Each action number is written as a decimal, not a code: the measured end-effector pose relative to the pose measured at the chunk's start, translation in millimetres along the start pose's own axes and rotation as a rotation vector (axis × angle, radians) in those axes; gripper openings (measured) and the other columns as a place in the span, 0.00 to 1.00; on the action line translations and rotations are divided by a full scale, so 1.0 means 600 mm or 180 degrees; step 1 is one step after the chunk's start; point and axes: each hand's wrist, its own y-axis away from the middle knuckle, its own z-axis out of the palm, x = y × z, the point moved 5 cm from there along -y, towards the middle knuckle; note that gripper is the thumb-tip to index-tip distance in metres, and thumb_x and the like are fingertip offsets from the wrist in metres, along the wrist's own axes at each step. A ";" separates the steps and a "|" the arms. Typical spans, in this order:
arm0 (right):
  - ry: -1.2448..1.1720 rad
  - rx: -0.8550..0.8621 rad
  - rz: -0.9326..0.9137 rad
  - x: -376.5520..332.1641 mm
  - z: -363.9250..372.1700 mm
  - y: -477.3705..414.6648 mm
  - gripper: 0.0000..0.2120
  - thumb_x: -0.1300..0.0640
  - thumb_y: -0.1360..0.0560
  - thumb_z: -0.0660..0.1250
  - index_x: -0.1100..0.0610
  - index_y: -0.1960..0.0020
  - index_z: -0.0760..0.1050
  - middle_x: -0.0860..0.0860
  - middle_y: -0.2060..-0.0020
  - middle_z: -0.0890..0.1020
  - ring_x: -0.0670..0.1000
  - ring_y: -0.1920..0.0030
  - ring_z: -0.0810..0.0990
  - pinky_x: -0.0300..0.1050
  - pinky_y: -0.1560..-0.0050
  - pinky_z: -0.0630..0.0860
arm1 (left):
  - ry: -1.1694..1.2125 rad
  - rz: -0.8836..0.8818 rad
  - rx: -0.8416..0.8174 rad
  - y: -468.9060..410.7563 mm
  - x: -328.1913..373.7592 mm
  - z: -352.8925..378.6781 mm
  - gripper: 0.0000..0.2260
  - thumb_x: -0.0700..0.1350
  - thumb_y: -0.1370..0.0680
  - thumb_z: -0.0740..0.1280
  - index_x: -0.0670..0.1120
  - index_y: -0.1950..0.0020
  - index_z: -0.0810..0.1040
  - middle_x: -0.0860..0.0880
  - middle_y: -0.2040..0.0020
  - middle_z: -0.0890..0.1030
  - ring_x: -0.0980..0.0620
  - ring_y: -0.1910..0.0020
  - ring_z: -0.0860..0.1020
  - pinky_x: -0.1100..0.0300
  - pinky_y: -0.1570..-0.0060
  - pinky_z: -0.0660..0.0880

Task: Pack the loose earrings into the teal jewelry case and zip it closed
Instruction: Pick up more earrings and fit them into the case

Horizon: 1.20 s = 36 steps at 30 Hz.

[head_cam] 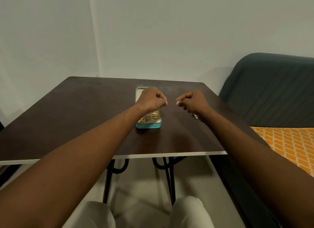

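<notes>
Forearms [85,151] lead to curled fists: left hand [151,98] over teal case [148,125], right hand [193,101] beside loose earring [195,116].

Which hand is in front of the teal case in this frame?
The left hand, fingers curled, covers the middle of the open case. The right hand, also curled, is clear of it to the right, over the table by a silvery piece.

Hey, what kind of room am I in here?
Likely a home living room or bedroom: a dark green sofa with an orange patterned cover beside a dark table holding an open teal jewelry case.
</notes>
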 end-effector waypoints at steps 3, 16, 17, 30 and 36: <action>-0.0104 0.0120 0.0170 0.023 -0.031 -0.005 0.04 0.66 0.26 0.70 0.63 0.55 0.84 0.61 0.58 0.85 0.51 0.65 0.77 0.40 0.71 0.72 | -0.0033 0.0041 -0.0083 -0.017 0.017 0.037 0.03 0.42 0.24 0.73 0.47 0.52 0.86 0.53 0.56 0.84 0.54 0.52 0.82 0.57 0.49 0.80; 0.0736 0.0407 0.0292 0.135 -0.100 -0.038 0.12 0.68 0.30 0.68 0.54 0.58 0.86 0.51 0.59 0.88 0.50 0.54 0.85 0.47 0.50 0.82 | -0.0320 0.0030 -0.0342 -0.075 0.034 0.192 0.07 0.40 0.26 0.74 0.45 0.49 0.87 0.48 0.51 0.87 0.54 0.53 0.82 0.65 0.54 0.71; 0.0843 0.0370 0.0284 0.140 -0.097 -0.037 0.11 0.67 0.31 0.69 0.54 0.57 0.87 0.50 0.57 0.88 0.49 0.53 0.85 0.48 0.47 0.82 | -0.0336 0.0013 -0.0362 -0.076 0.031 0.199 0.07 0.40 0.26 0.74 0.45 0.50 0.88 0.49 0.52 0.87 0.54 0.52 0.82 0.64 0.54 0.71; 0.1471 0.0275 -0.0206 0.158 -0.064 -0.022 0.11 0.58 0.30 0.68 0.50 0.51 0.86 0.49 0.55 0.86 0.50 0.56 0.83 0.40 0.57 0.74 | -0.0698 0.0071 -0.0625 -0.105 0.007 0.253 0.17 0.49 0.30 0.65 0.58 0.44 0.84 0.52 0.45 0.85 0.49 0.47 0.82 0.48 0.43 0.79; 0.1529 0.0302 -0.0392 0.154 -0.063 -0.028 0.13 0.56 0.28 0.70 0.52 0.44 0.85 0.50 0.49 0.86 0.48 0.53 0.82 0.42 0.55 0.76 | -0.0691 0.0184 -0.0406 -0.109 -0.004 0.252 0.14 0.52 0.29 0.69 0.59 0.44 0.84 0.53 0.44 0.84 0.50 0.46 0.82 0.47 0.46 0.80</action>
